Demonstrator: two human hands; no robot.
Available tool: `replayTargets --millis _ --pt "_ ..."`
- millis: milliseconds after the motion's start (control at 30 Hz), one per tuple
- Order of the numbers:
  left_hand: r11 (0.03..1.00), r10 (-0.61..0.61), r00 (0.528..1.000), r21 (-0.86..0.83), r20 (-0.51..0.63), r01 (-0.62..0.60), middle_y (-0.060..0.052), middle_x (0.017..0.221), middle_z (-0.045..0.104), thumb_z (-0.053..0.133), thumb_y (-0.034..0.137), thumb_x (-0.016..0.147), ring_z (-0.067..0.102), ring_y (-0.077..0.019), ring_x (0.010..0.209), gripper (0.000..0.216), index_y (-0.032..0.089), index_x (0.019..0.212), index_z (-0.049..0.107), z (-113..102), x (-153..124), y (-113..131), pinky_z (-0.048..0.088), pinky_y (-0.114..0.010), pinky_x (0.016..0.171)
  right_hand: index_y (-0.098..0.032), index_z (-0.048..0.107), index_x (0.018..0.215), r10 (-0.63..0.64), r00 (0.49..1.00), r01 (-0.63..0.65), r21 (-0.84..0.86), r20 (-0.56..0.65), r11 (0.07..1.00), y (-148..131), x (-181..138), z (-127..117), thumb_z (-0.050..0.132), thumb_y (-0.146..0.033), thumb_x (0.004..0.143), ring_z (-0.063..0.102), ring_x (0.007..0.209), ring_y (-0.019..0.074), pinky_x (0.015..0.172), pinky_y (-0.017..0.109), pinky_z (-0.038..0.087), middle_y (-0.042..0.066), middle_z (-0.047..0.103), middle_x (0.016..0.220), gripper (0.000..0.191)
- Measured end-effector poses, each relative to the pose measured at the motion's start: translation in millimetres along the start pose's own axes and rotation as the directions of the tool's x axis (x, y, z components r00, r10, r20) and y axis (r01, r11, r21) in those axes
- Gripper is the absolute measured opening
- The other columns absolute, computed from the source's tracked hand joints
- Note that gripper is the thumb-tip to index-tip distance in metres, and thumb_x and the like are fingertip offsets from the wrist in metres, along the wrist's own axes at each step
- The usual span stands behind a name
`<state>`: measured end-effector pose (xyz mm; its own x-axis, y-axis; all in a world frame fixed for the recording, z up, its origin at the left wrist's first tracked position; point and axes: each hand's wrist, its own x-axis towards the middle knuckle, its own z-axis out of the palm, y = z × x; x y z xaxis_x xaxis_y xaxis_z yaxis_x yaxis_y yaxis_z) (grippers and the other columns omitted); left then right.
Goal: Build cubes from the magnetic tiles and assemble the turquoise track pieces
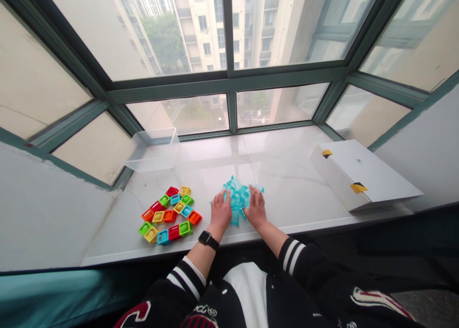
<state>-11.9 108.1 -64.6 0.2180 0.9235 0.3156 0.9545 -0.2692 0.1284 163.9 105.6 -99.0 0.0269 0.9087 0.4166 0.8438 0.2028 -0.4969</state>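
A pile of clear turquoise plastic curved pieces [237, 195] lies on the white window sill [287, 175]. My left hand [220, 211] rests against the pile's left side with its fingers stretched forward. My right hand [254, 207] lies on the pile's right side, fingers extended over the pieces. Both hands flank the pile and touch it. A black watch [208, 238] sits on my left wrist.
A flat cluster of several colourful square tiles [169, 214] lies left of the hands. A clear plastic tub [154, 149] stands at the back left by the window. A white cardboard box [358, 175] with yellow tape lies at the right.
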Motion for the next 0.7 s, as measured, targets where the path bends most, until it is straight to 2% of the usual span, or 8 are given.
replayTargets --millis 67,133,233,333,433,533,700 --pt "1.0 0.016 1.0 -0.003 0.009 -0.015 -0.016 0.145 0.06 0.047 0.009 0.097 0.053 -0.0327 0.13 0.059 0.02 0.155 0.051 -0.6 -0.5 -2.0 0.049 -0.051 0.109 -0.025 0.031 0.162 -0.105 0.994 0.106 -0.038 0.016 0.994 0.5 1.9 -8.4 0.058 -0.006 0.079 0.036 0.148 0.036 0.117 0.057 0.039 0.017 0.033 0.162 0.09" --pt "0.999 0.036 0.999 -0.005 0.01 -0.036 -0.015 0.142 0.061 0.046 0.009 0.098 0.055 -0.0316 0.127 0.059 0.022 0.155 0.052 -1.9 -0.6 -4.0 0.05 -0.049 0.107 -0.028 0.041 0.157 -0.135 0.989 0.138 -0.039 0.061 0.99 1.6 5.7 -13.4 0.058 -0.004 0.079 0.036 0.148 0.0354 0.118 0.056 0.039 0.015 0.036 0.162 0.084" --pt "0.999 0.047 0.999 -0.01 -0.016 -0.047 -0.014 0.144 0.06 0.045 0.009 0.098 0.055 -0.0303 0.126 0.059 0.024 0.154 0.052 -3.5 -1.4 -6.6 0.05 -0.048 0.106 -0.024 0.051 0.146 -0.062 0.988 0.062 0.007 0.139 0.998 5.4 10.9 -12.2 0.06 -0.007 0.079 0.044 0.141 0.0339 0.114 0.052 0.044 0.015 0.048 0.153 0.07" --pt "0.998 0.051 0.998 -0.034 -0.04 -0.052 -0.013 0.14 0.06 0.046 0.007 0.098 0.056 -0.028 0.125 0.06 0.027 0.153 0.053 -1.6 -3.9 -8.3 0.051 -0.045 0.105 -0.02 0.054 0.138 -0.006 0.982 -0.003 0.049 0.19 0.999 9.7 12.0 -4.1 0.062 -0.011 0.078 0.047 0.137 0.0332 0.112 0.051 0.046 0.016 0.054 0.149 0.061" --pt "0.994 0.079 0.996 -0.07 -0.048 -0.083 -0.012 0.133 0.061 0.048 0.005 0.096 0.058 -0.0263 0.123 0.063 0.031 0.152 0.055 2.9 -6.8 -9.8 0.051 -0.043 0.104 -0.018 0.056 0.13 -0.001 0.983 -0.012 0.07 0.183 0.997 12.6 10.6 3.3 0.062 -0.014 0.083 0.048 0.137 0.033 0.114 0.051 0.045 0.018 0.056 0.144 0.048" --pt "0.988 0.118 0.992 -0.091 -0.046 -0.122 -0.011 0.129 0.062 0.048 0.007 0.096 0.058 -0.0263 0.122 0.066 0.035 0.155 0.051 4.7 -8.5 -11.9 0.049 -0.046 0.108 -0.018 0.058 0.12 0.001 0.989 -0.017 0.105 0.149 0.994 15.9 10.8 4.3 0.057 -0.015 0.087 0.051 0.131 0.0323 0.113 0.052 0.045 0.018 0.059 0.133 0.032" --pt "0.989 0.084 0.994 -0.116 -0.071 -0.092 -0.011 0.128 0.064 0.045 0.008 0.098 0.059 -0.0263 0.121 0.064 0.032 0.157 0.047 2.5 -8.5 -17.1 0.044 -0.051 0.115 -0.021 0.057 0.11 0.039 0.994 -0.056 0.183 0.1 0.982 23.9 15.2 -3.2 0.05 -0.015 0.09 0.056 0.115 0.0289 0.106 0.049 0.048 0.013 0.061 0.115 0.022"
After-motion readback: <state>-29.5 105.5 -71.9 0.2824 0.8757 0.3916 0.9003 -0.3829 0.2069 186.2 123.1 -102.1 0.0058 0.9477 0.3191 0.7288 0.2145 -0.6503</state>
